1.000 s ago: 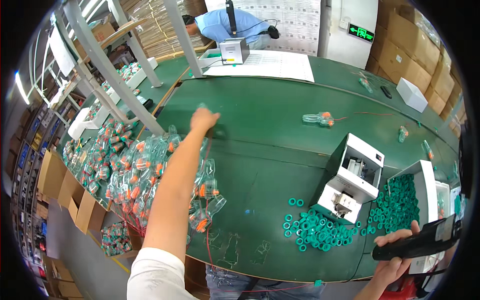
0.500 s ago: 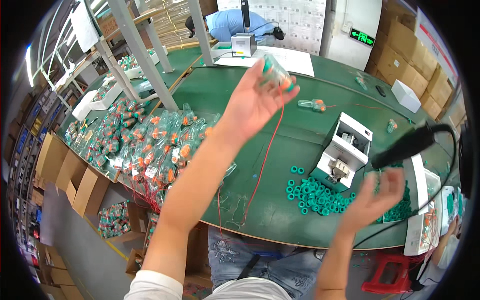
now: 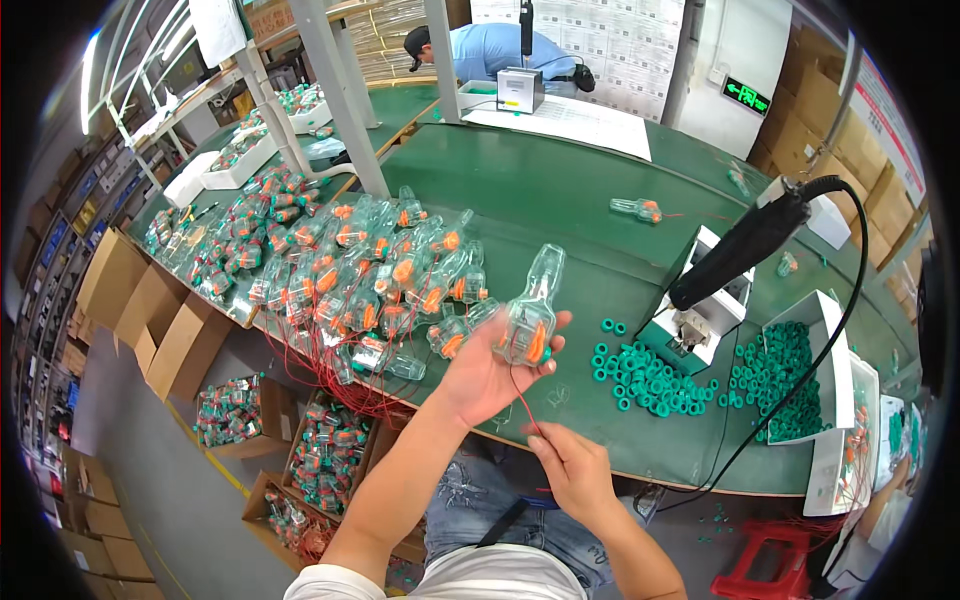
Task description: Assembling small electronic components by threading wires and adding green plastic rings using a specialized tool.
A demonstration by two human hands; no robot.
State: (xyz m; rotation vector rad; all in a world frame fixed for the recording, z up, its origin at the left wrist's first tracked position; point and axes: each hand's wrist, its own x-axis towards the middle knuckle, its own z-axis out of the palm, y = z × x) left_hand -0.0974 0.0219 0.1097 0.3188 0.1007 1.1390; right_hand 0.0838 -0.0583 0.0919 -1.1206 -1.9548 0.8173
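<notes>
My left hand (image 3: 482, 372) is closed around a clear, bottle-shaped plastic housing (image 3: 541, 285) with an orange part inside its lower end and a little green at the base. The housing tilts up, its narrow end pointing away from me. A thin red wire (image 3: 524, 403) runs down from it. Just below, near the table's front edge, my right hand (image 3: 578, 468) pinches this wire between thumb and fingers. Left of my hands lies a heap of similar clear housings (image 3: 350, 265) with orange parts and trailing red wires.
A black hand tool (image 3: 745, 245) on a cable hangs over a small white machine (image 3: 690, 325). Green rings (image 3: 650, 380) lie before it, more spilling from a white box (image 3: 838, 370). Cardboard boxes (image 3: 275, 420) stand left on the floor. Another person (image 3: 510, 50) bends over beyond the table.
My left hand has come down toward me with the housing. The right hand has moved left from beside the black tool and now grips the wire. That tool has swung over the machine.
</notes>
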